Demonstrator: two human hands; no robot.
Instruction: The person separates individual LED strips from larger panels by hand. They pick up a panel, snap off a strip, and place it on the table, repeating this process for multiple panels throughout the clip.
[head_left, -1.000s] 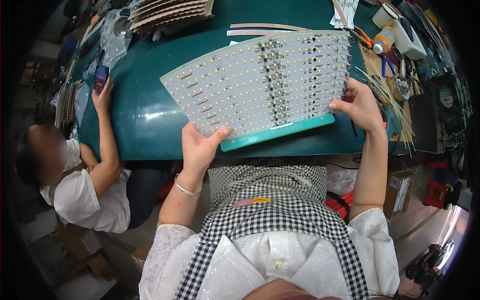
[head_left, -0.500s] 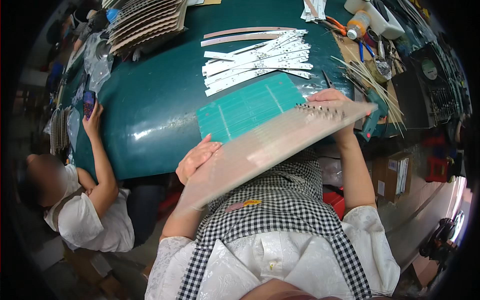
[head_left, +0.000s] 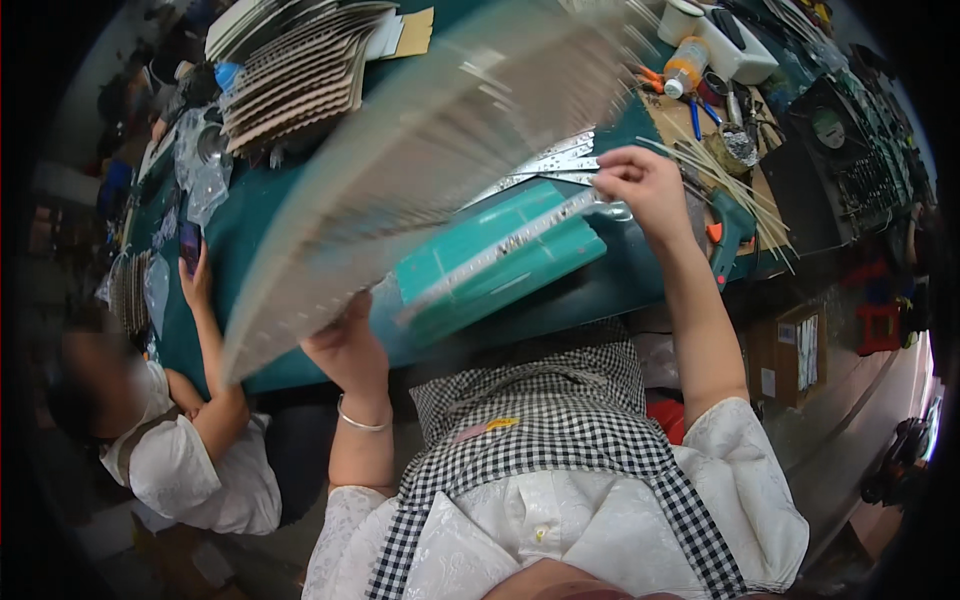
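My left hand (head_left: 350, 345) is closed on the lower edge of a large thin beige panel (head_left: 400, 150). The panel is raised, tilted and smeared by motion, and my fingers are partly hidden behind it. My right hand (head_left: 645, 190) is pinched at the far end of a narrow white strip (head_left: 500, 245) with dark marks. The strip slants across a teal grooved board (head_left: 540, 270) on the table near me; its near end is blurred. Beyond it, a pile of similar white strips (head_left: 565, 155) shows only in part, the rest covered by the panel.
A stack of wavy-edged brown sheets (head_left: 300, 90) stands far left. At right are an orange-labelled bottle (head_left: 687, 65), blue-handled pliers (head_left: 703, 115), thin pale sticks (head_left: 740, 195) and a green glue gun (head_left: 733, 235). Another person at left holds a phone (head_left: 190, 245).
The beige panel has swung up and to the left, off the teal board. My right hand has let go of it and now pinches the white strip. My left hand has shifted left.
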